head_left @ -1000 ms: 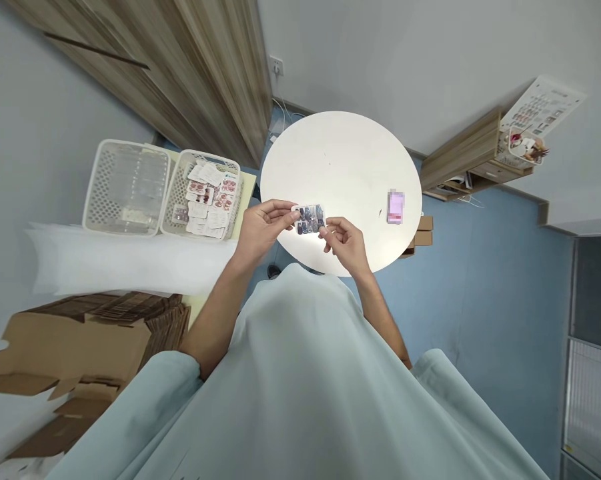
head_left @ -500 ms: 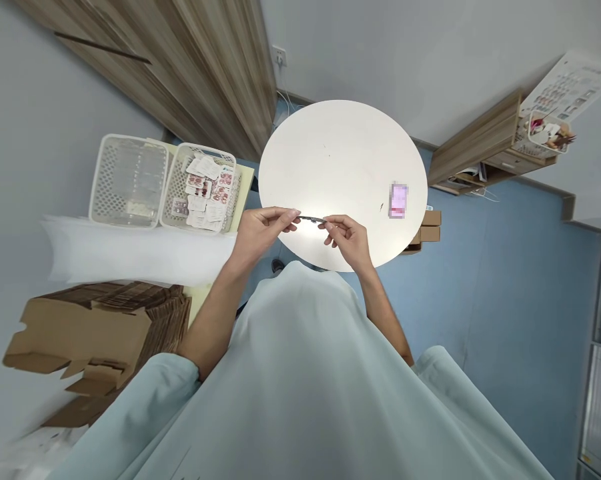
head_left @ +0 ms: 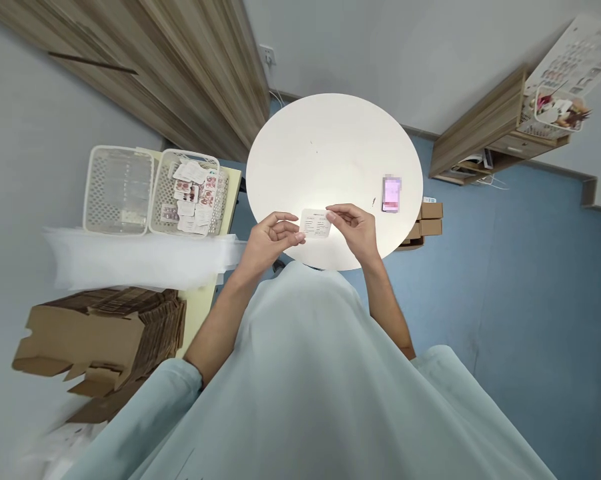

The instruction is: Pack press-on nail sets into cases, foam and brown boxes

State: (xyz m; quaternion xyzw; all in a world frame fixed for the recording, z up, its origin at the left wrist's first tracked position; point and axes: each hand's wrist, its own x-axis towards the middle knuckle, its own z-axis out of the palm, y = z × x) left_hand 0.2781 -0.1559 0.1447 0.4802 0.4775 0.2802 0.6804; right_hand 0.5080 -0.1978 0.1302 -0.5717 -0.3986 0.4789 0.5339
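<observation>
A small white card with rounded corners and rows of dark print (head_left: 315, 225) is held up over the near part of the round table, its printed face towards me. My right hand (head_left: 355, 229) pinches its upper right corner between thumb and fingers. At the lower left corner, the thumb of my left hand (head_left: 271, 241) meets the card, with curled fingers close behind it. The index finger of that hand stretches out near the upper left edge. The card's far side is hidden.
On the round white table (head_left: 330, 133) lies a phone with a blurred screen (head_left: 391, 194). To the left are a mostly bare white basket (head_left: 93, 193), a basket (head_left: 156, 200) of small packs, white plastic sheeting (head_left: 135, 261) and folded cardboard boxes (head_left: 85, 333). Small brown boxes (head_left: 431, 219) stand right of the table.
The card, edge-on and dark before, has been tilted so that its white printed face shows. My left index finger has lifted away from its edge. The view has shifted slightly.
</observation>
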